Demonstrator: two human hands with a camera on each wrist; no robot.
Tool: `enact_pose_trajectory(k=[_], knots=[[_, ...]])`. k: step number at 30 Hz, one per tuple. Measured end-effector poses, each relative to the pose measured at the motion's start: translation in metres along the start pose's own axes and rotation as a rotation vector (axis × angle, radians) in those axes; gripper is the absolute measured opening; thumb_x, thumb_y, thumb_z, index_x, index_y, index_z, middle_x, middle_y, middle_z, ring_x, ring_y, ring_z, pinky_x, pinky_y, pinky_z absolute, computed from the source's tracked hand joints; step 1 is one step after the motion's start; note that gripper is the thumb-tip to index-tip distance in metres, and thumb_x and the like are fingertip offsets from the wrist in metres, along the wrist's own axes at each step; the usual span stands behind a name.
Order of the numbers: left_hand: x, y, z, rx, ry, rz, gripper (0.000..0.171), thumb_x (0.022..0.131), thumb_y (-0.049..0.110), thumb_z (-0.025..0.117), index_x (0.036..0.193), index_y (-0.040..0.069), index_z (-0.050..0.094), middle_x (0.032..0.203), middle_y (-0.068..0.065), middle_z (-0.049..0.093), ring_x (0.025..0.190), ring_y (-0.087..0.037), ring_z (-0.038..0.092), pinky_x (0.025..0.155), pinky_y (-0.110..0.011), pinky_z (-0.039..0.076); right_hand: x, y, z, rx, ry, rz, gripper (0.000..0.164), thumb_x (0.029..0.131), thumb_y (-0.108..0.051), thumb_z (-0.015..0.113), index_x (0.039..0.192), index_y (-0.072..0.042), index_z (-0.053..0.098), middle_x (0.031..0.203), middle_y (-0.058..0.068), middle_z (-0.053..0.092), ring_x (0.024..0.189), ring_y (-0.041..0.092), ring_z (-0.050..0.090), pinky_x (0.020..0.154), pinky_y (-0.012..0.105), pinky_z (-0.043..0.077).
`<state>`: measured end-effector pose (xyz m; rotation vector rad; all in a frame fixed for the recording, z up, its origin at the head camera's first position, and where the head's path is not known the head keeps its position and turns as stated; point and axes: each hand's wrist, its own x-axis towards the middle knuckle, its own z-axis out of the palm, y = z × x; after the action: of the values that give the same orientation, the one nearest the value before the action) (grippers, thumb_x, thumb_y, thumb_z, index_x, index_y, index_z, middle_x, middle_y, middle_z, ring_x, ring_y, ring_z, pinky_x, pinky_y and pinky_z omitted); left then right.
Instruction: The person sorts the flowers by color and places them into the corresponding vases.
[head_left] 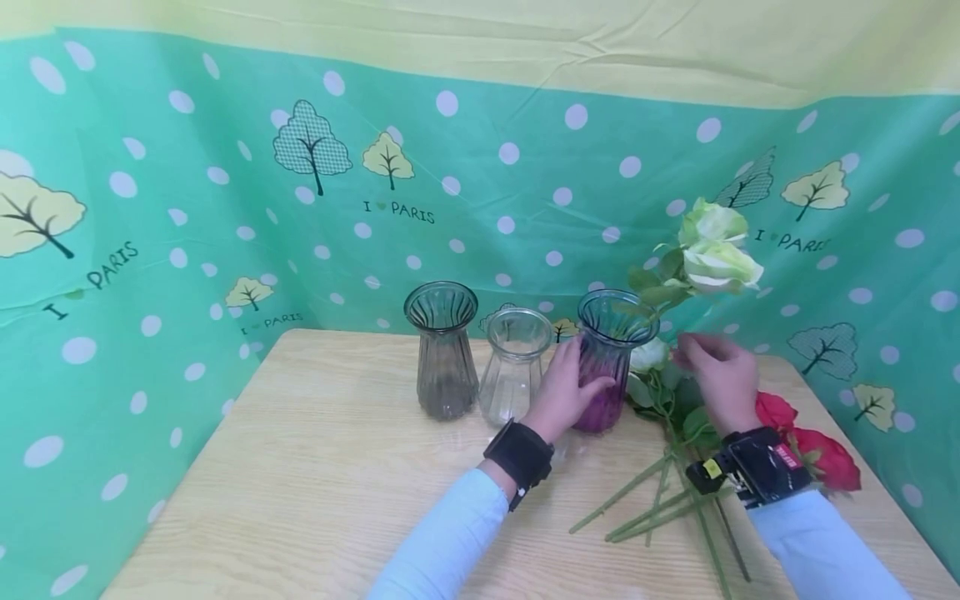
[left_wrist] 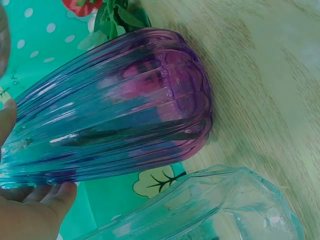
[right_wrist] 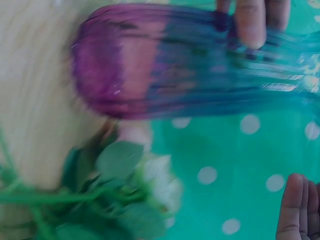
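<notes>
My left hand (head_left: 562, 392) grips the purple-and-blue ribbed glass vase (head_left: 603, 375), thumb on one side and fingers on the other. White-green roses (head_left: 716, 254) lean out of this vase's mouth to the right. Just right of the vase is my right hand (head_left: 720, 375), slightly blurred; its fingers (right_wrist: 293, 207) look straight with nothing between them in the right wrist view. Beneath and beside it, another white rose (head_left: 648, 354) lies on the table with green leaves and stems (head_left: 645, 521).
Red roses (head_left: 825, 458) lie right of my right wrist. A clear glass vase (head_left: 517, 358) stands left of the held vase, with a grey glass vase (head_left: 446, 358) beyond it. A green dotted cloth (head_left: 487, 217) hangs behind the wooden table (head_left: 322, 467).
</notes>
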<state>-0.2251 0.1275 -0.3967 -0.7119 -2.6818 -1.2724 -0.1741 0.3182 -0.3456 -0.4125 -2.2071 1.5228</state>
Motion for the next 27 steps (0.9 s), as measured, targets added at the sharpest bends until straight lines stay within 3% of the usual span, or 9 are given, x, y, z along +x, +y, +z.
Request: enact_pose_trajectory(k=[3,8,15,21,27], knots=[[0.000,0.000,0.000,-0.001,0.001,0.002,0.079,0.086,0.043,0.062,0.145,0.003,0.028,0.143,-0.012,0.040,0.131,-0.024,0.042,0.111,-0.032,0.037,-0.003,0.014,-0.009,-0.117,-0.038,0.008,0.046,0.093,-0.036,0.056,0.115,0.005,0.061,0.069,-0.026,0.061,0.067,-0.007,0.061,0.069,0.008,0.046],[0.000,-0.001,0.001,0.009,0.005,0.007,0.080,0.086,0.045,0.061,0.145,0.003,0.027,0.143,-0.012,0.040,0.131,-0.024,0.042,0.110,-0.032,0.037,-0.008,0.040,-0.020,-0.156,-0.127,0.061,0.051,0.094,-0.034,0.055,0.118,0.011,0.056,0.067,-0.024,0.062,0.064,-0.003,0.063,0.066,0.009,0.049],[-0.001,-0.001,0.000,0.004,0.008,0.000,0.080,0.086,0.045,0.061,0.145,0.003,0.028,0.143,-0.012,0.040,0.131,-0.024,0.043,0.110,-0.033,0.038,-0.012,0.072,-0.023,-0.218,-0.243,0.113,0.044,0.094,-0.023,0.056,0.116,0.015,0.058,0.080,0.000,0.071,0.065,0.000,0.064,0.064,0.020,0.057],[-0.001,0.000,0.000,0.007,-0.001,-0.009,0.080,0.086,0.045,0.061,0.145,0.004,0.027,0.144,-0.011,0.039,0.132,-0.024,0.042,0.111,-0.033,0.037,-0.014,0.082,-0.023,-0.387,-0.316,0.154,0.046,0.092,-0.029,0.059,0.109,0.013,0.062,0.076,0.008,0.071,0.065,0.010,0.065,0.060,0.019,0.050],[-0.001,0.000,0.000,0.005,0.003,-0.003,0.080,0.086,0.044,0.061,0.145,0.004,0.028,0.143,-0.011,0.040,0.131,-0.023,0.043,0.110,-0.032,0.038,-0.011,0.085,-0.022,-0.446,-0.355,0.176,0.047,0.089,-0.030,0.061,0.107,0.013,0.063,0.075,0.010,0.071,0.066,0.013,0.065,0.059,0.022,0.049]])
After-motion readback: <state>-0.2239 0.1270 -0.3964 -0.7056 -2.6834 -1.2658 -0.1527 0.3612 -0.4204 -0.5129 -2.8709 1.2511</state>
